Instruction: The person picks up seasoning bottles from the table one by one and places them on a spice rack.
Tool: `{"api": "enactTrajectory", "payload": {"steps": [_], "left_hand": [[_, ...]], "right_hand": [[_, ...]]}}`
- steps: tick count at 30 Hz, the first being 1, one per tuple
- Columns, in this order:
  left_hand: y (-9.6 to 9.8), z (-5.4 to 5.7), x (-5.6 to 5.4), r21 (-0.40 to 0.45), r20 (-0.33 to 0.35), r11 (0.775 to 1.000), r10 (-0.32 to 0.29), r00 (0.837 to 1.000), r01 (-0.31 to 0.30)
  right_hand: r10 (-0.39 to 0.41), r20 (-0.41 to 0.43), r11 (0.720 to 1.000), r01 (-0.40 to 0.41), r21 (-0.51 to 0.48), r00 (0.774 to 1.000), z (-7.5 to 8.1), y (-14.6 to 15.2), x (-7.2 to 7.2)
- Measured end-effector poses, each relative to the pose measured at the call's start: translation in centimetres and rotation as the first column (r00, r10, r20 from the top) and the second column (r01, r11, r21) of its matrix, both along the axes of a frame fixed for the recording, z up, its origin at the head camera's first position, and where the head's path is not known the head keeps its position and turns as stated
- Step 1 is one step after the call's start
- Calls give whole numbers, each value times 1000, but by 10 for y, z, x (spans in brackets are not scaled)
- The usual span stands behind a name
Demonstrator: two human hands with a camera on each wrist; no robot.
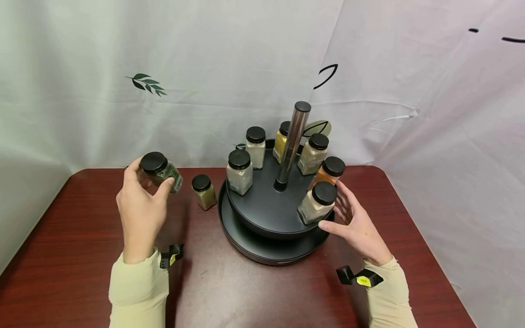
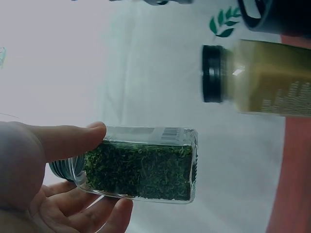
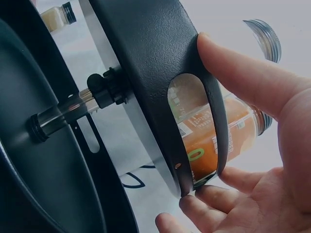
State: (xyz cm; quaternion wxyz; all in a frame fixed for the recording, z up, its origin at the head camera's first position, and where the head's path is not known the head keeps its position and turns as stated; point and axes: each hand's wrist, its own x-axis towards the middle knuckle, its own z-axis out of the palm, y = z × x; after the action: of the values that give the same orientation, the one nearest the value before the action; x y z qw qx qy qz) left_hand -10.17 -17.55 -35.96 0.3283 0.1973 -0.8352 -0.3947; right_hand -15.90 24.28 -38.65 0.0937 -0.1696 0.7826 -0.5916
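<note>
We see the green herb jar (image 1: 161,171) at left of frame, lifted off the surface (image 1: 82,237), the left hand (image 1: 141,212) gripping it with thumb and fingers (image 2: 73,141) curled round the glass. A small pale jar (image 1: 203,192) stands just beside it. Center frame, a black two-tier rack (image 1: 266,214) carries six jars round a metal post (image 1: 292,146). The right hand (image 1: 357,223) touches the rack rim, fingers (image 3: 243,73) spread, pinching nothing. Risk, we judge: the tilted jar slips from the grip, or nudging the rack topples the front jar (image 1: 317,203).

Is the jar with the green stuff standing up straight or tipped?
Tipped. The left hand holds the green herb jar off the table, its black lid leaning toward the person.
</note>
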Motion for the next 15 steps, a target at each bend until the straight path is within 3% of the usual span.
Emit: {"api": "enactTrajectory", "payload": {"steps": [7,15], "left_hand": [[8,13,9,-33,-67,999,-9,998,7],[21,27,18,-59,-135,997,-66,989,58]], "right_hand": [[-1,4,1000,1,3,1000,0,0,0],[-4,6,1000,4,9,1000,1,0,0]]}}
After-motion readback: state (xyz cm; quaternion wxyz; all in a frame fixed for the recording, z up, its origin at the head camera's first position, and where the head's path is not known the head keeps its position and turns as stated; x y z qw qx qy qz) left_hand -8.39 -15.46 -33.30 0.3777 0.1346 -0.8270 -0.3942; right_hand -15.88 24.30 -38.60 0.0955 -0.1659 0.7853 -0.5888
